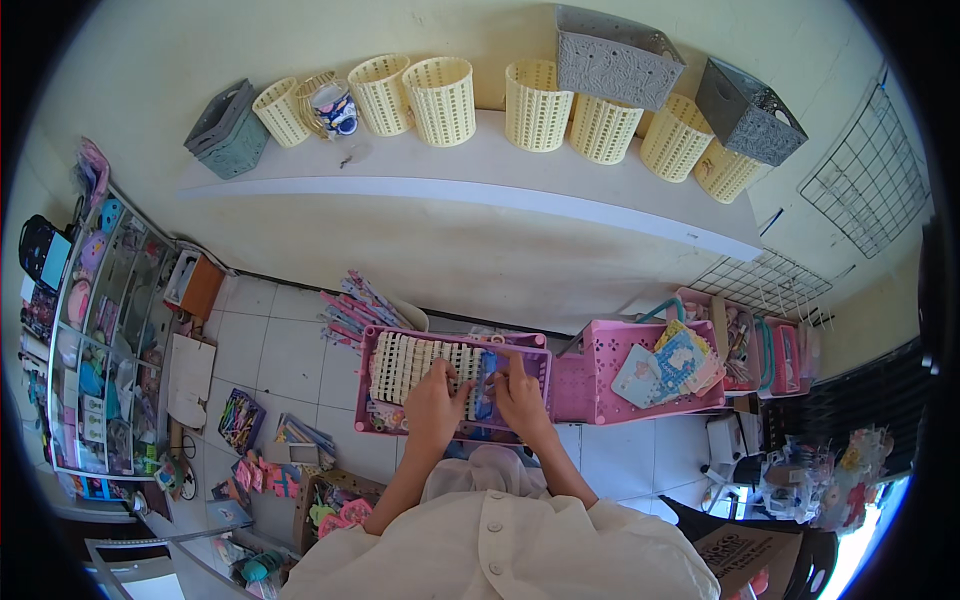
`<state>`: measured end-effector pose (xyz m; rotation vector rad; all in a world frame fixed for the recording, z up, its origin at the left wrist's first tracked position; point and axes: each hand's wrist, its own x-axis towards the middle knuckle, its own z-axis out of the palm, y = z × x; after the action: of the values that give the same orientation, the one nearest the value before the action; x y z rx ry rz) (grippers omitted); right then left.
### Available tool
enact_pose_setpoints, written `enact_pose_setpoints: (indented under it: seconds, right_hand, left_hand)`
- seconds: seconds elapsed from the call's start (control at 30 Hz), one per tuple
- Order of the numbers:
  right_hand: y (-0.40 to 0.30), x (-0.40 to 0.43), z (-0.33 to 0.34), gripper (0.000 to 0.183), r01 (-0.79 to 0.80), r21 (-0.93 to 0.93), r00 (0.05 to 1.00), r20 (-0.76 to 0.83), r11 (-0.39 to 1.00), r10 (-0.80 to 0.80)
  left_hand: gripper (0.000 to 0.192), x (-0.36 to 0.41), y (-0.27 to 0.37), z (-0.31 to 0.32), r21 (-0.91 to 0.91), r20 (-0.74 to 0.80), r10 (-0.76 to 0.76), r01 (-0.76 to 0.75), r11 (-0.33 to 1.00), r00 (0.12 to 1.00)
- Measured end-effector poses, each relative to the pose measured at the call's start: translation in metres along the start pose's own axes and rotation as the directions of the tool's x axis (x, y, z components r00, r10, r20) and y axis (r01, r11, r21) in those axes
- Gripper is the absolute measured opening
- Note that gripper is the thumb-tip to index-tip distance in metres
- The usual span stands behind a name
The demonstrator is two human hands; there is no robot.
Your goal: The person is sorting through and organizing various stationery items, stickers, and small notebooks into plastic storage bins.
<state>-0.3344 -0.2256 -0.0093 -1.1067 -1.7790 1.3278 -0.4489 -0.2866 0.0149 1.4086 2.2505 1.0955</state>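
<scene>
A cream woven plastic basket (397,367) lies on its side across a pink plastic crate (361,397). At its right end is a blue item (486,382), perhaps a wrapper or packet, which I cannot make out clearly. My left hand (437,401) rests against the basket's right part, fingers bent. On the other side of the blue item, my right hand (520,394) has its fingers bent near it, the index finger extended. Whether either hand grips anything is hidden by the fingers.
Cream baskets (439,101) and grey baskets (619,64) stand on a white wall shelf (480,161). To the right, a pink crate (600,375) holds printed cards (679,360). Rolled patterned paper (364,307) stands behind left; a glass cabinet (105,352) is far left.
</scene>
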Motion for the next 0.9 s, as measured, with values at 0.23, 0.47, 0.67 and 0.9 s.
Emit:
enact_pose_setpoints:
  seconds: [0.23,0.47,0.67,0.9]
  right_hand:
    - [0.01,-0.011,0.008,0.032,0.121,-0.393,0.985,0.162,0.912,-0.061]
    - [0.021,-0.012,0.0,0.034,0.114,-0.279,0.976,0.212,0.954,-0.054]
    - [0.015,-0.02,-0.01,0.038,0.263,-0.117,0.953,0.183,0.958,-0.24]
    - [0.001,-0.027,-0.048,0.036,0.312,0.07,0.943,0.101,0.948,-0.318]
  left_hand:
    - [0.033,0.009,-0.011,0.0,0.196,-0.097,0.089,-0.069,0.978,0.991]
    - [0.049,0.008,-0.015,0.003,0.321,-0.15,0.091,-0.038,0.946,0.985]
    - [0.042,0.001,-0.013,0.006,0.285,-0.096,0.024,0.004,0.958,0.995]
    - [0.029,-0.01,0.03,0.012,0.259,-0.157,0.064,-0.021,0.966,0.986]
